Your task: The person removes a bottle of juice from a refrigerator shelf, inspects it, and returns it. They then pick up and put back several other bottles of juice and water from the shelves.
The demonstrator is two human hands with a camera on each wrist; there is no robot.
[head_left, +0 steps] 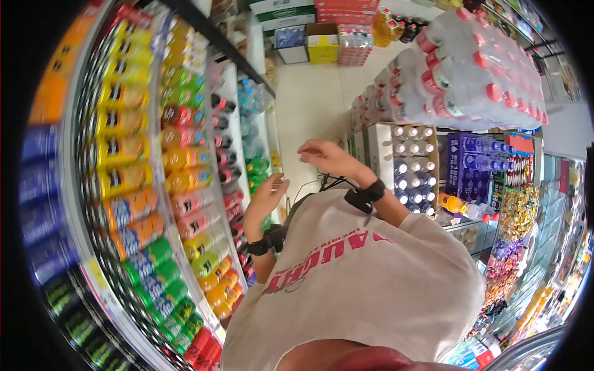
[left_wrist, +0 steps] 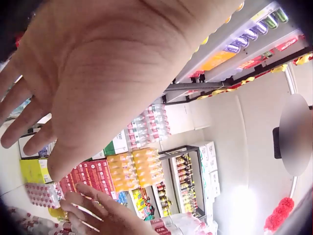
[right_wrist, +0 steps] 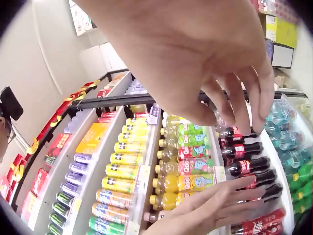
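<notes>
Here, the left hand hovers near shelved cola bottles in a store aisle, empty, fingers relaxed; the right hand, also empty and loosely open, hangs between it and stacked shrink-wrapped bottles at right.

The head view looks steeply down over the shirt, with the left hand and right hand at middle range and the drink shelf along its left side. The left wrist view faces past a very close palm toward stacked boxes and a pale wall, tilted sideways. The right wrist view, its palm equally close, faces the shelf. Each wrist view catches the other hand; all three share the shelf and yellow box.
</notes>
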